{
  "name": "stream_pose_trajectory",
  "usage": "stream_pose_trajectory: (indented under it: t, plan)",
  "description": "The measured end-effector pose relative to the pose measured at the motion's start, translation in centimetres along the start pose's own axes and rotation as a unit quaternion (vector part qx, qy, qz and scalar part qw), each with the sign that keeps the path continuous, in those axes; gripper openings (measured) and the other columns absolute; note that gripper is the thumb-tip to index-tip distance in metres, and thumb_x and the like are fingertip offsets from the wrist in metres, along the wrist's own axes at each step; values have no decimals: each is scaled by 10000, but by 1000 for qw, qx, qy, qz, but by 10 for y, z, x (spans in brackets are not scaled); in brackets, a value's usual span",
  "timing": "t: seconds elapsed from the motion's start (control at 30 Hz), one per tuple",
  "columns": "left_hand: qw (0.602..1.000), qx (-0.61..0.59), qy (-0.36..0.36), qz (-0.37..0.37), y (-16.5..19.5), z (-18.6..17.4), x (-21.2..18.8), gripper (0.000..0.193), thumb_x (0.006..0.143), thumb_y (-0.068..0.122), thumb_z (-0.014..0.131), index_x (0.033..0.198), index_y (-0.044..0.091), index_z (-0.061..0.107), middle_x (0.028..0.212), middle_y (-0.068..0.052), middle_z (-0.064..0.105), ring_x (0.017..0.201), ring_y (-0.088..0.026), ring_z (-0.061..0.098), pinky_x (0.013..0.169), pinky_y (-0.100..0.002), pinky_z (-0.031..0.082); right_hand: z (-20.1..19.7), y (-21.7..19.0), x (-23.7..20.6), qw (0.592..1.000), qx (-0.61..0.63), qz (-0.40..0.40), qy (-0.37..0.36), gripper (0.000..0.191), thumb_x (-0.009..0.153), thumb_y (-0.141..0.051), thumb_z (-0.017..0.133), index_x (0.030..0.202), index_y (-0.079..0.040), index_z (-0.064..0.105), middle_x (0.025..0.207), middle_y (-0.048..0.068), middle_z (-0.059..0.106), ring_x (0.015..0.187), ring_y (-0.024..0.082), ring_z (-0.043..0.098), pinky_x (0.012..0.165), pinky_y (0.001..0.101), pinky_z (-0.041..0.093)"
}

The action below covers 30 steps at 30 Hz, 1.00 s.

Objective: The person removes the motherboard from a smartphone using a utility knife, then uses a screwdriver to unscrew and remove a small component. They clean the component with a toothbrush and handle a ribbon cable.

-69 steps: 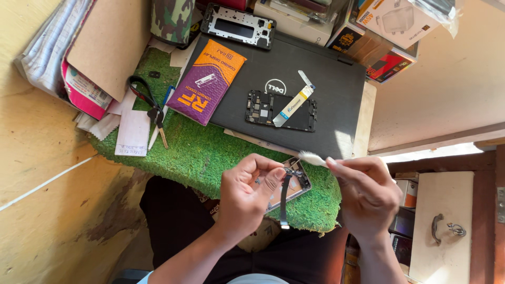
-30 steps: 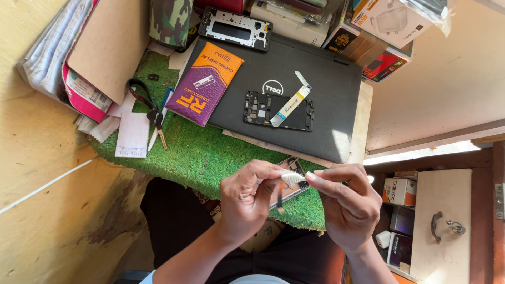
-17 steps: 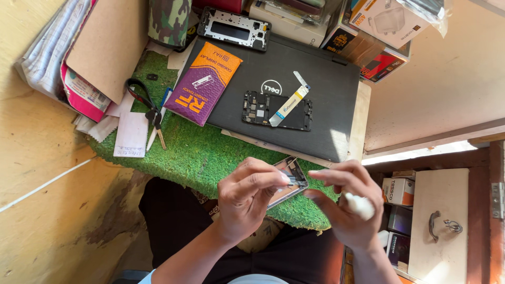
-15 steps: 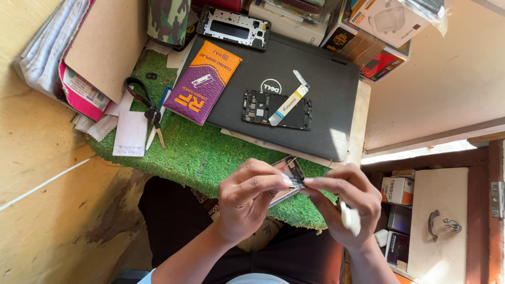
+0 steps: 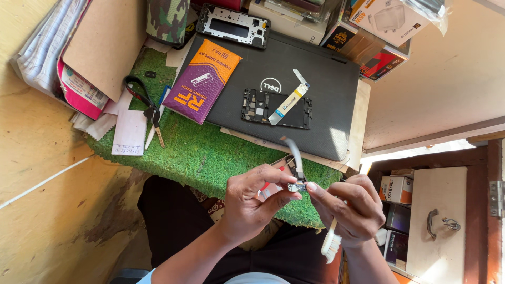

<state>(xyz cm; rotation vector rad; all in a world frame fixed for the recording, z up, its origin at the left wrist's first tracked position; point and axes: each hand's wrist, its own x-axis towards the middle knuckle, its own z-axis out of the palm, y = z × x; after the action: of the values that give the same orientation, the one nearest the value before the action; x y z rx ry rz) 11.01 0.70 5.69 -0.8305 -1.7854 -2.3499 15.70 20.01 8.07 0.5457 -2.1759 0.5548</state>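
A small dark electronic part (image 5: 296, 186) with a grey ribbon strip (image 5: 295, 158) rising from it is pinched between both hands, lifted off the surface just above the near edge of the green turf mat (image 5: 210, 158), probably so it can be turned and looked at close to the eyes. The left hand (image 5: 252, 202) grips it from one side, thumb and forefinger clenched on its edge; the right hand (image 5: 352, 210) meets it from the other side with a fingertip and thumb. The right hand's remaining fingers are curled around a white toothbrush (image 5: 331, 242), bristles hanging down below the palm, parked there out of the way yet ready to hand.

Farther back on the mat lies a closed black laptop (image 5: 315, 89), serving as a flat tray: a stripped phone frame (image 5: 263, 108) rests on it with a white-and-blue flat tool (image 5: 288, 100) across it. A purple and orange pouch (image 5: 202, 81) overlaps the laptop's left edge. Another phone frame (image 5: 231, 23) sits beyond. Scissors (image 5: 144, 105) and paper slips (image 5: 129, 131) lie at the mat's left edge, boxes (image 5: 389, 21) stacked at the far right
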Motion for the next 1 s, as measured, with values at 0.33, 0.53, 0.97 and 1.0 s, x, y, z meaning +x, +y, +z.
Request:
stream_pose_trajectory:
  t: [0.33, 0.53, 0.97, 1.0]
  plan:
    - [1000, -17, 11, -18, -4, -1, 0, 211, 912, 24, 801, 1108, 51, 730, 976, -84, 776, 887, -131, 766, 770, -251, 628, -8, 8, 21, 966, 152, 203, -54, 544, 942, -162, 561, 1484, -151, 519, 1054, -4, 562, 934, 115, 482, 821, 264, 436]
    - [999, -22, 28, -39, -2, 1, 0, 208, 921, 18, 791, 1120, 34, 731, 1005, -104, 784, 920, -140, 771, 781, -254, 636, -10, -5, 20, 971, 112, 184, -107, 427, 939, -45, 678, 1338, -194, 691, 963, -28, 665, 873, 117, 537, 784, 268, 437]
    - [998, 57, 23, -29, 0, 3, 1, 177, 909, 61, 811, 1068, 28, 741, 1000, -111, 791, 901, -151, 791, 785, -263, 647, -6, -15, 19, 989, -5, 147, -20, 355, 853, -20, 789, 1151, -211, 762, 900, -31, 655, 861, 140, 549, 762, 305, 415]
    - [997, 61, 23, -33, 0, 3, 1, 172, 910, 66, 812, 1063, 29, 743, 985, -111, 789, 883, -147, 788, 778, -262, 645, -7, -15, 17, 987, 23, 157, -29, 358, 871, -30, 785, 1169, -226, 758, 933, -32, 652, 881, 126, 565, 768, 275, 443]
